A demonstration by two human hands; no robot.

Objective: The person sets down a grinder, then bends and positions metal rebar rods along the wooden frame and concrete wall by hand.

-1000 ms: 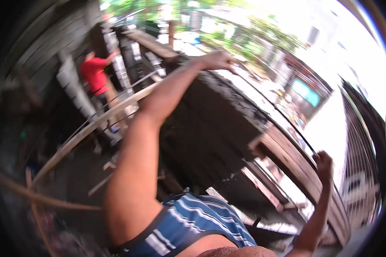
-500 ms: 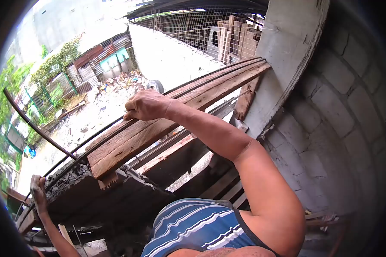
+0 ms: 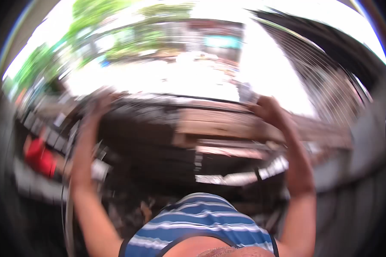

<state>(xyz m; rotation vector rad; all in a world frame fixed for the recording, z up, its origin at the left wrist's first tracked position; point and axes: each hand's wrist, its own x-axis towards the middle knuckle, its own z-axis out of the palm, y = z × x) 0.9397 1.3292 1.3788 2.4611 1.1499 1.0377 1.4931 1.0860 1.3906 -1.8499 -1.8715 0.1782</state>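
A dark rod (image 3: 206,98) (blurred) runs from left hand (image 3: 102,100) to right hand (image 3: 266,110).

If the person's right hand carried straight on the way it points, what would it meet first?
The long, thin, dark rod, which the curled right hand seems to hold; beyond that, the way looks free over washed-out bright ground, though blur leaves depth unclear.

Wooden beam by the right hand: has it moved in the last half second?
No: though blurred, the wooden beam still begins where the concrete ledge ends; the view swung.
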